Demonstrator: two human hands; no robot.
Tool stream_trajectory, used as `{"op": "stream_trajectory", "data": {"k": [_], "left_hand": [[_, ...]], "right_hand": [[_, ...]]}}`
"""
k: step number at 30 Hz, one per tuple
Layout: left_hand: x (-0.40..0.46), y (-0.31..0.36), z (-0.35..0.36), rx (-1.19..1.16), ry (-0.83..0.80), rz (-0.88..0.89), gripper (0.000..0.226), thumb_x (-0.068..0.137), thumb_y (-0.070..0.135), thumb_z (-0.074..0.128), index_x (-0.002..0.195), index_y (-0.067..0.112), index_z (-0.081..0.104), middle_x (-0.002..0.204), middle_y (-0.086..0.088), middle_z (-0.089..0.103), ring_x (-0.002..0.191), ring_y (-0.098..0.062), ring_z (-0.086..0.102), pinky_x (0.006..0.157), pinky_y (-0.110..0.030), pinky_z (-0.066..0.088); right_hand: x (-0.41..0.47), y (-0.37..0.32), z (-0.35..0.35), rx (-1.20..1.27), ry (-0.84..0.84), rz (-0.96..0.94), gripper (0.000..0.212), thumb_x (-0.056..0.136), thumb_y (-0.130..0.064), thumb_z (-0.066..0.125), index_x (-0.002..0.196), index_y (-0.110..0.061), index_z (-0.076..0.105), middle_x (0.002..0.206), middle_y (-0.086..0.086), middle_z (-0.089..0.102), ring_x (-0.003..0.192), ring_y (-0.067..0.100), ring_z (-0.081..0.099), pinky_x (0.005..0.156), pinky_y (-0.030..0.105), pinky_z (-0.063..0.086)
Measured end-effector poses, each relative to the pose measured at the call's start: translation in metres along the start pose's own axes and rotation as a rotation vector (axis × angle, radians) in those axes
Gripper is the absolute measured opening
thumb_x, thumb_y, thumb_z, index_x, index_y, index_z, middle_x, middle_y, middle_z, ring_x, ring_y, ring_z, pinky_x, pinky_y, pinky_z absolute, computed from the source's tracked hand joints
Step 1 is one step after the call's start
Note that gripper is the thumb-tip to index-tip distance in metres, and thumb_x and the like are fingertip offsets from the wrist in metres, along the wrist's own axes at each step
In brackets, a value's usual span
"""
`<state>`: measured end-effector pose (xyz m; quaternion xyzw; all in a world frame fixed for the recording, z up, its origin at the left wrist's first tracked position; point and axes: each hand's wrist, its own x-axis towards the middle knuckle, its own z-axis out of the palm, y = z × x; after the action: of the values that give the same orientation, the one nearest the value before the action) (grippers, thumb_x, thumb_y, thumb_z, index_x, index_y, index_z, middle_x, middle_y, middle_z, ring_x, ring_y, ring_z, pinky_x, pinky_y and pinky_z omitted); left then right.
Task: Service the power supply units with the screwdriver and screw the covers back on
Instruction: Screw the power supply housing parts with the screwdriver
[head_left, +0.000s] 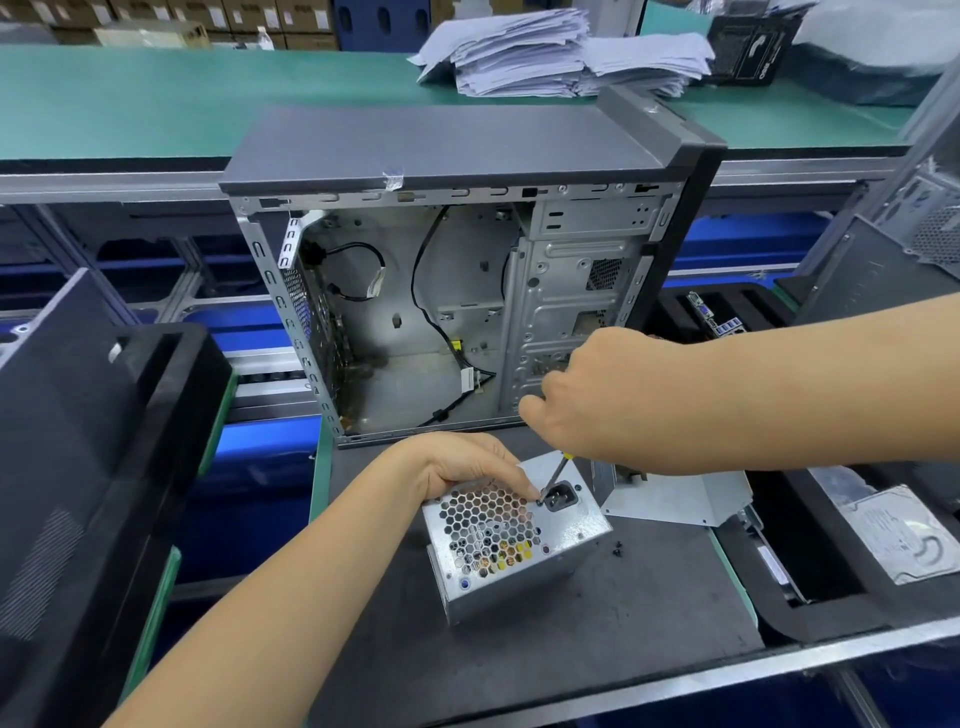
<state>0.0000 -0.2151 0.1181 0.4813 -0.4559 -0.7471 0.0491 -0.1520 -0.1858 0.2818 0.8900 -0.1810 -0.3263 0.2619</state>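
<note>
1. Left hand (457, 467) steadies the power supply unit (511, 535) at lower centre of the tabletop (597, 649), fingers curled over its top edge.
2. Right hand (597, 400) grips the screwdriver (555, 475), tip at a screw beside the socket.
3. Unit looks stiff and weighty (sharp sheet-metal edges): hold the casing sides.

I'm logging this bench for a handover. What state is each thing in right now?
Power supply unit: on the mat, vent face up.
Screwdriver: tip at a screw beside the power socket.
Left hand: steadies the unit.
Right hand: grips the screwdriver.
Computer case: upright, side open, gutted.
Loose screws: on the mat.
Hard drive: in a foam tray.
</note>
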Motion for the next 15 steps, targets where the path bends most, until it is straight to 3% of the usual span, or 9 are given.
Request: {"op": "stream_trajectory", "data": {"k": [3,5,8,11,13,15], "left_hand": [[0.001,0.0,-0.001,-0.006,-0.007,-0.007,0.01,0.088,0.009,0.069,0.095,0.006,0.074,0.092,-0.01,0.074,0.079,-0.019,0.071,0.081,-0.035,0.057],[0.0,0.001,0.0,-0.012,-0.014,-0.023,0.008,0.088,0.009,0.069,0.093,0.006,0.074,0.086,-0.008,0.075,0.073,-0.017,0.072,0.071,-0.03,0.06],[-0.002,0.002,0.001,-0.012,-0.016,-0.026,0.009,0.088,0.01,0.069,0.094,0.005,0.073,0.084,-0.007,0.076,0.07,-0.015,0.072,0.065,-0.026,0.059],[-0.002,0.002,0.002,0.002,0.012,-0.016,0.03,0.086,0.01,0.071,0.113,-0.004,0.067,0.105,-0.017,0.072,0.088,-0.023,0.069,0.084,-0.035,0.057],[-0.001,0.0,0.002,0.018,0.062,0.005,0.042,0.084,0.009,0.073,0.122,-0.004,0.062,0.122,-0.022,0.065,0.103,-0.028,0.064,0.096,-0.038,0.052],[0.0,-0.002,0.002,0.025,0.104,0.027,0.045,0.083,0.009,0.075,0.125,-0.001,0.061,0.128,-0.021,0.063,0.11,-0.029,0.062,0.099,-0.037,0.05]], "right_hand": [[-0.001,0.0,0.001,0.023,-0.052,-0.042,0.021,0.088,-0.007,0.052,0.091,-0.008,0.032,0.059,0.0,0.032,0.047,0.016,0.034,0.042,0.025,0.024],[-0.001,0.002,0.007,0.051,-0.075,-0.063,0.005,0.095,-0.012,0.047,0.1,-0.01,0.048,0.072,0.003,0.047,0.065,0.021,0.045,0.053,0.028,0.036],[-0.001,0.003,0.011,0.031,-0.014,-0.06,0.017,0.096,-0.011,0.044,0.11,-0.009,0.053,0.1,0.009,0.056,0.079,0.023,0.036,0.062,0.033,0.038],[-0.001,-0.002,0.008,0.004,0.08,-0.048,0.018,0.091,-0.008,0.047,0.108,-0.01,0.045,0.091,0.009,0.049,0.071,0.023,0.041,0.046,0.029,0.025],[-0.001,-0.006,0.006,0.004,0.097,-0.05,0.02,0.089,-0.007,0.046,0.107,-0.013,0.039,0.081,0.005,0.042,0.06,0.022,0.043,0.043,0.027,0.016],[0.0,-0.007,0.006,0.02,0.114,-0.052,0.022,0.089,-0.007,0.046,0.109,-0.013,0.04,0.08,0.005,0.038,0.064,0.022,0.046,0.043,0.026,0.016]]}}
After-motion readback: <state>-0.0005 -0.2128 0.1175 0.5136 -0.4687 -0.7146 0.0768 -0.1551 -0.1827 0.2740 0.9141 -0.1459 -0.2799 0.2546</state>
